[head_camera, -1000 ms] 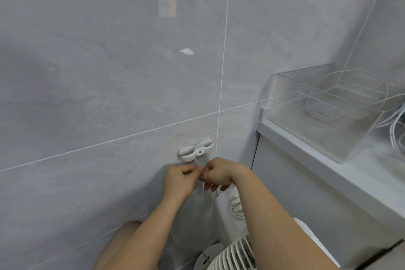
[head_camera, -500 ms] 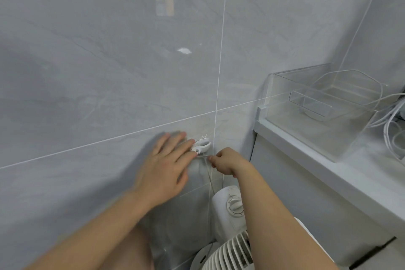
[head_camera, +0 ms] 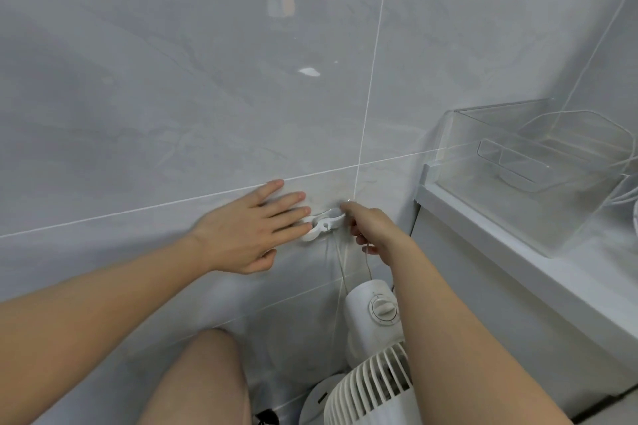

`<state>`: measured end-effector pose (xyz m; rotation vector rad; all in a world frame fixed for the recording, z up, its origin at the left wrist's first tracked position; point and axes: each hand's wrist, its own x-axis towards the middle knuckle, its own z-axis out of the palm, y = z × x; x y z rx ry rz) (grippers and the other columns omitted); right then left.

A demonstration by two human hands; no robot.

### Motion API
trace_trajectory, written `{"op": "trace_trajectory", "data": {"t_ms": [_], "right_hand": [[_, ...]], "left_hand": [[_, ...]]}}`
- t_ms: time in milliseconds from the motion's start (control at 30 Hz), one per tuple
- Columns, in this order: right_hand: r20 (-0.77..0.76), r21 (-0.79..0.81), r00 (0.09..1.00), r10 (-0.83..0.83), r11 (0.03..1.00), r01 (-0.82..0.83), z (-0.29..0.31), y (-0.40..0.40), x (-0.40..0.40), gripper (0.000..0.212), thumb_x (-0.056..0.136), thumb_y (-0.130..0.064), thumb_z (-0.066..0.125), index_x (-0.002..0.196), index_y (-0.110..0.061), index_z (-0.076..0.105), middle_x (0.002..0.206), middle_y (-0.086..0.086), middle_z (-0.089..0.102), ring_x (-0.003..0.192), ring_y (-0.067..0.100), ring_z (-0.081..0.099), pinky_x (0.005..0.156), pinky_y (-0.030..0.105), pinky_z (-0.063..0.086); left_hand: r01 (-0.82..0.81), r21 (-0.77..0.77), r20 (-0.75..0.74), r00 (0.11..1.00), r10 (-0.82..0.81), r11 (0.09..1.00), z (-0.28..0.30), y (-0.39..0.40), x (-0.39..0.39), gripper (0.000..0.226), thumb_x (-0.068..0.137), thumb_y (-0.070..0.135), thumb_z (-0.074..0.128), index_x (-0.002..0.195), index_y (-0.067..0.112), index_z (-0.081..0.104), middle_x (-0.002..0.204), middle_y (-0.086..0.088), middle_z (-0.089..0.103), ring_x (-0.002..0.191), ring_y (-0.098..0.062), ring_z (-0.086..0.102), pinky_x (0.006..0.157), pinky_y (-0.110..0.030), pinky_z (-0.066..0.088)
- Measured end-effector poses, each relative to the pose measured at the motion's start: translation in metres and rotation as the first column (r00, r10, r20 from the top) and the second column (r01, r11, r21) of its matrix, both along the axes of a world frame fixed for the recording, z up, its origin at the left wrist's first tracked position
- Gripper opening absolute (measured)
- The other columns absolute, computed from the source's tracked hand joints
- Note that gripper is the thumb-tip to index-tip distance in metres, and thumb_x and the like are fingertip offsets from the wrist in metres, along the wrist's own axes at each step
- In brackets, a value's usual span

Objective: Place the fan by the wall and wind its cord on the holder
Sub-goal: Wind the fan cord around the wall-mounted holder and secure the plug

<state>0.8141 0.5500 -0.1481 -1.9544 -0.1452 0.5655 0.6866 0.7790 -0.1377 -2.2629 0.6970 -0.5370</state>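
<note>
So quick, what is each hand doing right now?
Left hand: open, fingers straight, flat on the tiled wall, fingertips touching the white cord holder.
Right hand: fingers curled, pinching the thin white fan cord at the holder.

Fan [head_camera: 371, 348] below holder [head_camera: 324, 226] on wall [head_camera: 172, 97]

no readable text, fan dial [head_camera: 382, 310] marks illegible

floor [head_camera: 293, 393] – white fan [head_camera: 366, 386] | white counter [head_camera: 518, 252] – clear bin [head_camera: 538, 162]
</note>
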Motion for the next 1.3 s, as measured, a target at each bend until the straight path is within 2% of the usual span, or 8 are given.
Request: {"op": "trace_trajectory", "data": {"t_ms": [167, 267, 533, 633, 767, 900, 1067, 1300], "right_hand": [[0.183, -0.012, 0.983, 0.034, 0.999, -0.033, -0.003, 0.005, -0.001, 0.024, 0.091, -0.032, 0.057, 0.072, -0.017, 0.060, 0.068, -0.002, 0.048, 0.061, 0.016, 0.042, 0.056, 0.028, 0.032], [0.274, -0.055, 0.961, 0.031, 0.998, -0.017, -0.002, 0.006, -0.006, 0.033, 0.091, -0.029, 0.059, 0.061, -0.019, 0.049, 0.059, -0.005, 0.044, 0.058, 0.015, 0.041, 0.055, 0.029, 0.031], [0.486, -0.156, 0.871, 0.074, 0.988, 0.003, 0.003, 0.007, -0.006, 0.034, 0.085, -0.027, 0.061, 0.063, -0.017, 0.037, 0.061, -0.001, 0.040, 0.061, 0.020, 0.037, 0.056, 0.033, 0.031], [0.490, -0.088, 0.869, 0.070, 0.996, -0.031, 0.006, 0.008, -0.010, 0.034, 0.089, -0.026, 0.056, 0.060, -0.016, 0.042, 0.058, -0.002, 0.042, 0.060, 0.020, 0.039, 0.058, 0.033, 0.032], [0.434, -0.010, 0.895, 0.101, 0.994, -0.108, 0.006, 0.012, -0.017, 0.030, 0.089, -0.020, 0.053, 0.064, -0.007, 0.064, 0.058, 0.001, 0.057, 0.058, 0.019, 0.049, 0.060, 0.032, 0.040], [0.335, 0.100, 0.934, 0.123, 0.981, -0.166, 0.007, 0.012, -0.021, 0.029, 0.090, -0.018, 0.054, 0.069, -0.011, 0.072, 0.061, 0.000, 0.066, 0.054, 0.017, 0.055, 0.061, 0.033, 0.046], [0.409, 0.019, 0.892, 0.191, 0.976, -0.218, 0.007, 0.013, -0.021, 0.033, 0.092, -0.020, 0.053, 0.073, -0.007, 0.076, 0.079, 0.017, 0.074, 0.063, 0.016, 0.054, 0.067, 0.035, 0.047], [0.514, -0.072, 0.845, 0.150, 0.989, -0.132, 0.000, 0.023, -0.024, 0.025, 0.091, -0.035, 0.063, 0.078, -0.022, 0.082, 0.076, -0.001, 0.077, 0.079, 0.020, 0.070, 0.076, 0.036, 0.055]], "left_hand": [[-0.004, 0.016, 0.002, 1.000, 0.004, 1.000, 0.002, -0.001, -0.002, 0.071, 0.085, 0.043, 0.056, 0.150, 0.019, 0.047, 0.156, -0.011, 0.049, 0.151, -0.036, 0.035, 0.125, -0.058, 0.011], [-0.021, 0.021, -0.001, 1.000, 0.021, 1.000, 0.002, -0.002, -0.002, 0.070, 0.085, 0.043, 0.056, 0.150, 0.017, 0.047, 0.156, -0.011, 0.049, 0.152, -0.036, 0.034, 0.125, -0.059, 0.010], [-0.049, 0.044, 0.000, 0.999, 0.049, 0.998, 0.000, -0.001, 0.000, 0.071, 0.086, 0.045, 0.054, 0.150, 0.015, 0.046, 0.157, -0.012, 0.048, 0.152, -0.035, 0.032, 0.126, -0.057, 0.006], [-0.041, 0.042, -0.001, 0.999, 0.042, 0.998, 0.002, -0.001, 0.000, 0.075, 0.087, 0.044, 0.054, 0.155, 0.017, 0.040, 0.156, -0.012, 0.049, 0.152, -0.036, 0.033, 0.126, -0.058, 0.006], [-0.022, 0.028, 0.006, 1.000, 0.022, 0.999, 0.003, -0.002, -0.002, 0.082, 0.088, 0.044, 0.051, 0.161, 0.020, 0.023, 0.148, -0.010, 0.053, 0.149, -0.036, 0.036, 0.126, -0.058, 0.010], [0.012, 0.028, -0.029, 1.000, -0.011, 1.000, 0.004, -0.001, -0.003, 0.084, 0.087, 0.047, 0.051, 0.162, 0.022, 0.022, 0.138, -0.005, 0.059, 0.142, -0.033, 0.043, 0.124, -0.061, 0.010], [0.066, 0.028, -0.053, 0.997, -0.064, 0.997, 0.004, 0.002, -0.004, 0.081, 0.086, 0.050, 0.052, 0.160, 0.028, 0.026, 0.122, -0.003, 0.061, 0.124, -0.033, 0.055, 0.122, -0.066, 0.015], [0.048, 0.041, -0.100, 0.994, -0.043, 0.998, 0.005, 0.000, -0.005, 0.078, 0.087, 0.051, 0.051, 0.158, 0.032, 0.028, 0.123, -0.004, 0.060, 0.126, -0.034, 0.053, 0.122, -0.065, 0.014]]}}
